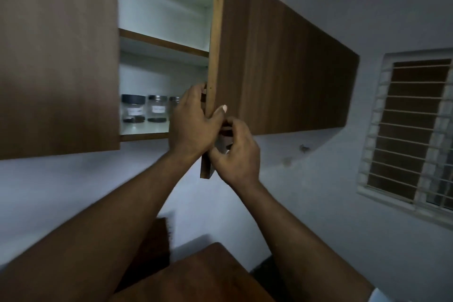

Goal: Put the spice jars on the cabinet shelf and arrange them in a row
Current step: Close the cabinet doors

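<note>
In the upper half of the frame hangs a brown wood-grain cabinet (pixel 58 56) with a pale, smooth inside. Its door (pixel 215 32) stands open and is seen edge-on as a narrow strip of lighter raw wood. The left hand (pixel 193 125) is clamped on that edge at center frame, its fingers wrapped behind the panel and its thumb pressed flat on the front face. Just below and right of it, the right hand (pixel 236 154) grips the same door lower down, its fingers curled round a dark fitting (pixel 226 131) too blurred to make out. The two hands nearly touch. Three jars (pixel 157 108) stand upright in a row on the bottom shelf (pixel 142 132), left of center. They are clear, squat cylinders with dark or metallic round lids. The first two carry white labels and a thin layer of dark contents at the bottom; the rightmost is half hidden behind the left hand. A plain wood-edged shelf (pixel 161 41) spans the cabinet above them. At right, a window (pixel 411 130) with thin horizontal bars is set in the matte, pale wall (pixel 318 191). A reddish-brown wooden surface (pixel 196 277) shows at the bottom center.
</note>
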### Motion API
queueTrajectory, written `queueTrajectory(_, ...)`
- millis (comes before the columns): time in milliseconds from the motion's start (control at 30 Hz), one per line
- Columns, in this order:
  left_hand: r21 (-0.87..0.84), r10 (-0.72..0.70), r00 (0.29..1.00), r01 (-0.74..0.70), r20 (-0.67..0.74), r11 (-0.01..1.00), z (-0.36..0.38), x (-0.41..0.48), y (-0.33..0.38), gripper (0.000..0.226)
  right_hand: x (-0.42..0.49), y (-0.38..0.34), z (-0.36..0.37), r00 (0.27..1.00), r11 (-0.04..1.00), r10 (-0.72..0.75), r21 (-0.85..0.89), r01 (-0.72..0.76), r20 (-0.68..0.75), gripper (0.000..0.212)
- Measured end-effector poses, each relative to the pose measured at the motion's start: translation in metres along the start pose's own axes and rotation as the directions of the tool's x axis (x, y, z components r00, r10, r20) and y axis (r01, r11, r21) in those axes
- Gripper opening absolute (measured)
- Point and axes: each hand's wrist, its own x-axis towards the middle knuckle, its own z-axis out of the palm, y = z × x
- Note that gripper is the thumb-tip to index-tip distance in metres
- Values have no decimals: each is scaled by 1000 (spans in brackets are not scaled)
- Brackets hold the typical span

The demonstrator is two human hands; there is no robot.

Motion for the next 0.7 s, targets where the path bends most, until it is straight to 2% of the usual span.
queueTrajectory(67,127,40,999,-36,-25,991,-28,4,-22,64,1,-15,35,999,999,40,25,-40,18,56)
queueTrajectory(133,338,130,991,-120,-7,933,-55,7,-45,75,2,-27,69,996,997,68,22,-70,57,65)
queueTrajectory(200,617,232,966,-251,114,746,-78,12,-68,73,5,-37,102,987,997,71,-2,-71,141,74)
queueTrajectory(267,775,194,943,-334,272,536,-97,19,-87,61,10,-44,131,967,998,61,8,-65,249,74)
queueTrajectory(367,845,-23,905,-388,425,367,-112,29,-115,56,18,-49,166,928,999,8,39,-24,373,64)
queueTrajectory(467,856,-189,848,-439,495,272,-124,30,-148,71,23,-48,191,901,998,-48,56,27,431,60)
queueTrajectory(567,869,-270,829,-442,490,223,-126,25,-167,84,25,-45,205,915,998,-57,43,44,400,57)
queueTrajectory(700,892,-332,830,-397,449,215,-117,18,-175,86,23,-36,215,901,997,-72,6,76,427,54)
